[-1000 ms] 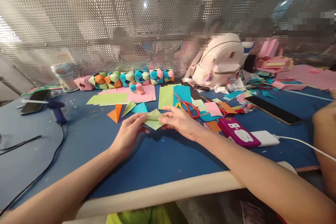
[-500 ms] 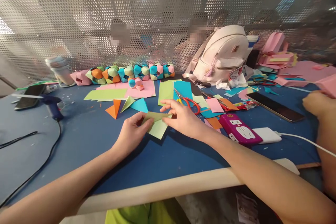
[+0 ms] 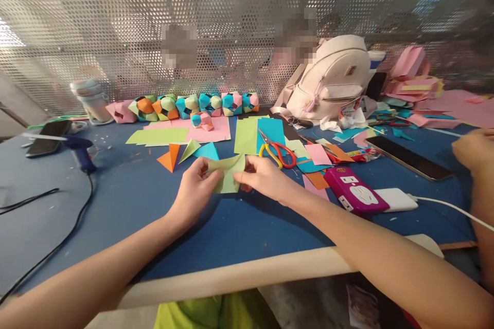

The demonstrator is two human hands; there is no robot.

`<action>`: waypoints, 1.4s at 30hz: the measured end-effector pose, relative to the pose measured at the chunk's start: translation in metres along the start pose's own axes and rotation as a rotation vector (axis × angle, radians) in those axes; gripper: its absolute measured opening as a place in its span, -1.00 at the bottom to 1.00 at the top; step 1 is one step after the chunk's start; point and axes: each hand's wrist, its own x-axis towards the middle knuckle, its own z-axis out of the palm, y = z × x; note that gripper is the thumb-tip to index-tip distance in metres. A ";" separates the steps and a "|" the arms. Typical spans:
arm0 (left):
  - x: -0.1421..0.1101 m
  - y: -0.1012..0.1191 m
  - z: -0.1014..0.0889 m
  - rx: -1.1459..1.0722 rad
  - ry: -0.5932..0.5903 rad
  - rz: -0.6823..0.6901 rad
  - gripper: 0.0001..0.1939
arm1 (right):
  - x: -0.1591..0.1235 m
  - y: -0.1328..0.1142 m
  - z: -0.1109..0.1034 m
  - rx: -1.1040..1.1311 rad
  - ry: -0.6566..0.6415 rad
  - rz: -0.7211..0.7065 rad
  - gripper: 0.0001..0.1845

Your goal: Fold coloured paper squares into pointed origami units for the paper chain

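Between my two hands, above the blue table, a small sheet of light green paper (image 3: 228,172) is held, slightly bent with its top edge curving up. My left hand (image 3: 196,185) pinches its left side between thumb and fingers. On the right side, my right hand (image 3: 260,177) grips the paper, thumb in front and fingers partly hidden behind. Just beyond lie folded paper pieces: an orange one (image 3: 170,158), a pale green one (image 3: 189,150) and a blue one (image 3: 207,151). Scissors (image 3: 277,150) with red and yellow handles rest on blue and green sheets.
Several folded paper balls (image 3: 188,106) line the mesh panel. At left are a glue gun (image 3: 79,154) with its cord and a bottle (image 3: 91,102). On the right are a backpack (image 3: 332,82), a purple power adapter (image 3: 353,190), a phone (image 3: 409,158) and another person's arm (image 3: 476,164).
The green paper has been turned and bent between my hands. My right fingers, raised and spread before, are now closed on its right side. The view has shifted slightly.
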 end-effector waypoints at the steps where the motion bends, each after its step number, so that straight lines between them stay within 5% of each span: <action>1: 0.000 0.001 0.000 -0.068 -0.010 -0.028 -0.82 | 0.001 0.003 0.001 -0.029 0.001 -0.017 -0.89; 11: 0.002 0.005 0.000 -0.377 -0.075 -0.275 -0.72 | 0.005 0.011 -0.002 -0.099 0.086 -0.246 -0.83; 21: 0.003 0.001 -0.001 -0.394 -0.069 -0.306 -0.68 | -0.004 0.009 0.005 -0.130 0.085 -0.259 -0.85; 26: 0.005 0.004 -0.002 -0.445 -0.035 -0.378 -0.81 | -0.007 0.007 0.006 -0.100 0.079 -0.318 -0.93; 33: 0.011 0.003 -0.005 -0.546 -0.043 -0.425 -0.85 | -0.007 0.006 0.006 0.028 0.024 -0.317 -0.72; 42: 0.014 0.008 -0.010 -0.578 -0.021 -0.531 -0.79 | -0.007 0.013 0.001 -0.380 0.084 -0.865 -0.67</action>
